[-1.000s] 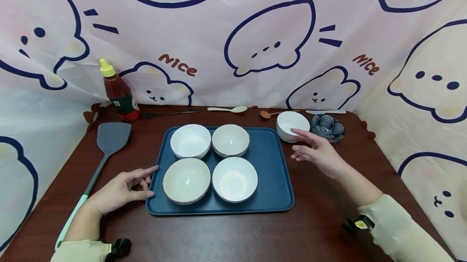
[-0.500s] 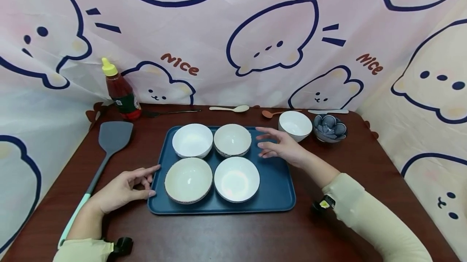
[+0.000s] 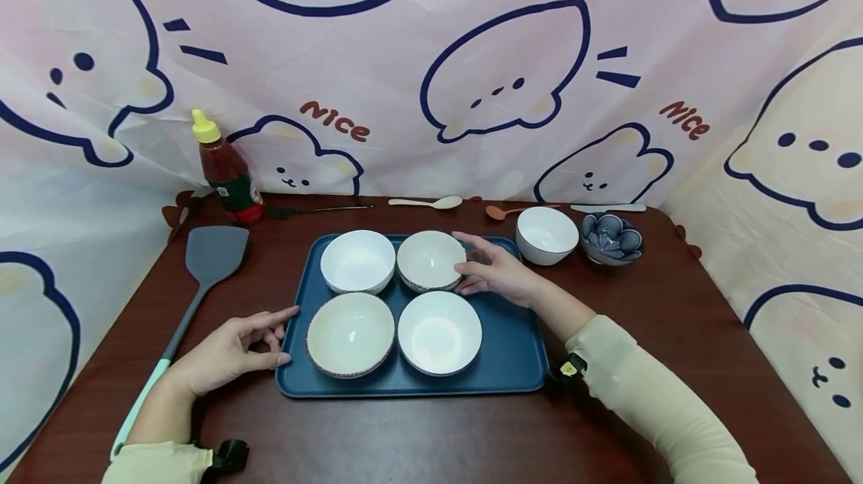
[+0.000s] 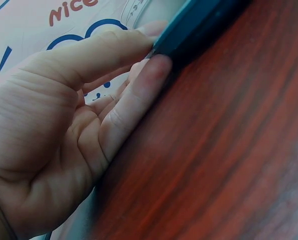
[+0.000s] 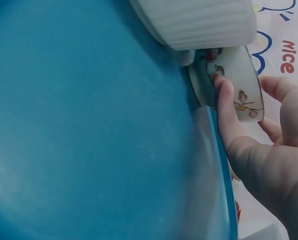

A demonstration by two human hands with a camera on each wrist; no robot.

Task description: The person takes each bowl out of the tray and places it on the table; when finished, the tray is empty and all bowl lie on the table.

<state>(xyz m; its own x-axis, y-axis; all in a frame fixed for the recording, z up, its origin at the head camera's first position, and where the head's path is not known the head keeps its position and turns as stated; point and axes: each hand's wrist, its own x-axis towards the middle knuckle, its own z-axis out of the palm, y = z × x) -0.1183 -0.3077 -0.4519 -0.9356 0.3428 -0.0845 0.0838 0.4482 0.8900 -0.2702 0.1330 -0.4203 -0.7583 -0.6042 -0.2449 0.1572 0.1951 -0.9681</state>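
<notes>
Four bowls stand in a block on a blue tray (image 3: 511, 353) in the head view: a white bowl (image 3: 358, 261) and a cream bowl (image 3: 431, 261) behind, a cream bowl (image 3: 350, 334) and a white bowl (image 3: 440, 333) in front. My left hand (image 3: 232, 351) touches the tray's left edge with index fingertip and thumb, also at the rim in the left wrist view. My right hand (image 3: 499, 270) reaches over the tray's right part, its fingers spread along the right side of the back cream bowl. The right wrist view shows that bowl's patterned wall (image 5: 246, 95) beside my fingers.
Right of the tray stand another white bowl (image 3: 547, 235) and a dark blue bowl (image 3: 612, 238) with a petal-shaped inside. A grey turner (image 3: 216, 252) lies at left, near a red sauce bottle (image 3: 231, 177). Along the back lie a cream spoon (image 3: 441, 202), a brown spoon (image 3: 499, 212) and a pale knife (image 3: 607, 207).
My right hand has moved left, from the white bowl beside the tray to the right side of the back cream bowl. The left hand stays at the tray's edge.
</notes>
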